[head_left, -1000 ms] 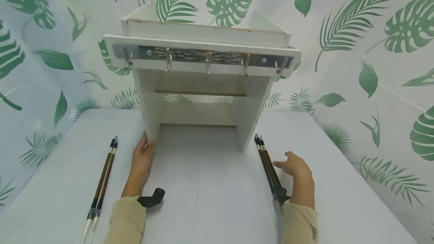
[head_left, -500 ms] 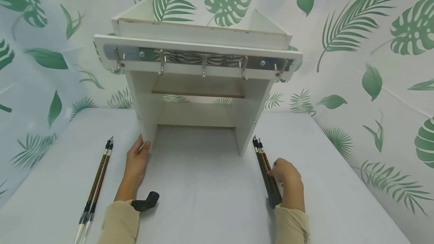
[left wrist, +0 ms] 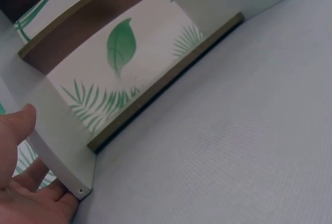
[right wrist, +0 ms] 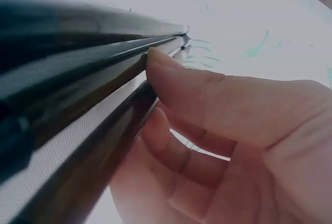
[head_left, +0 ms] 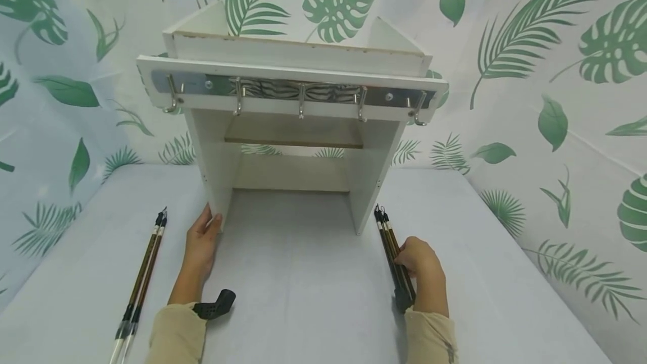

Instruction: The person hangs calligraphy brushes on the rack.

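A white shelf rack (head_left: pixel 292 117) with metal hooks stands on the table. Next to its left side panel (head_left: pixel 214 173) is my left hand (head_left: pixel 199 243), its fingers against the panel's lower outer face and the thumb at the front edge. My right hand (head_left: pixel 420 260) lies by a bunch of long-handled calligraphy brushes (head_left: pixel 389 240) to the right of the rack. In the right wrist view, thumb (right wrist: pixel 179 79) and fingers pinch one brown brush handle (right wrist: pixel 98 156), while the other dark handles (right wrist: pixel 67 63) run beside it. Part of the brushes is hidden behind the right wrist.
Two more brushes (head_left: pixel 144 285) with clear tip covers lie on the left of the white table (head_left: pixel 293 296). Hooks (head_left: pixel 301 103) jut forward from the rack's upper front rail. A leaf-print backdrop (head_left: pixel 505 128) hangs behind.
My right hand has moved left onto the brushes, and its fingers have closed on one handle. The left hand stays by the rack panel; the head view has shifted slightly.
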The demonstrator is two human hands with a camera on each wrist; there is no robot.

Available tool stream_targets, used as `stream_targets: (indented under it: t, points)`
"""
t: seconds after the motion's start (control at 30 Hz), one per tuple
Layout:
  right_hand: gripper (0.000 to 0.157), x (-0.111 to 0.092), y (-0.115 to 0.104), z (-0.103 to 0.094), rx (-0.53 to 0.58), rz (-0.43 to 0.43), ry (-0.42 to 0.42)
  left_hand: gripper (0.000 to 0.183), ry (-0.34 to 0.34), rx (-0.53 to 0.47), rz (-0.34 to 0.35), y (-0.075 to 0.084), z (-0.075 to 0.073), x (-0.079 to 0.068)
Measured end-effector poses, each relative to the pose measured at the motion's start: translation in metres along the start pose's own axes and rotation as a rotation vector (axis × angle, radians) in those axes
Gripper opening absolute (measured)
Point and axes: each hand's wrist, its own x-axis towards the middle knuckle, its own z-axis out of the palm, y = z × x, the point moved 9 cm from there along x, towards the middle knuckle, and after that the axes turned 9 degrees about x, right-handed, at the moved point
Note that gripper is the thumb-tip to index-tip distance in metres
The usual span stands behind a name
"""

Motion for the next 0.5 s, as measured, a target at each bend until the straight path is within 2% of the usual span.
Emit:
stream_targets:
  t: [0.1, 0.23, 0.33, 0.5]
  points:
    - [0.022, -0.001, -0.001, -0.001, -0.016, -0.009, -0.001, 0.055, -0.006, -0.002, -0.002, -0.002, 0.001, -0.001]
    - [0.026, -0.010, -0.010, -0.012, -0.054, -0.074, 0.026, 0.055, -0.007, 0.002, 0.006, -0.003, 0.001, 0.000]
    - [0.031, -0.023, -0.023, -0.029, -0.074, -0.150, 0.091, 0.055, -0.005, 0.011, 0.004, -0.003, 0.000, 0.000]
    - [0.038, -0.049, -0.044, -0.056, -0.037, -0.240, 0.201, 0.055, 0.003, 0.023, -0.001, -0.004, -0.001, 0.000]
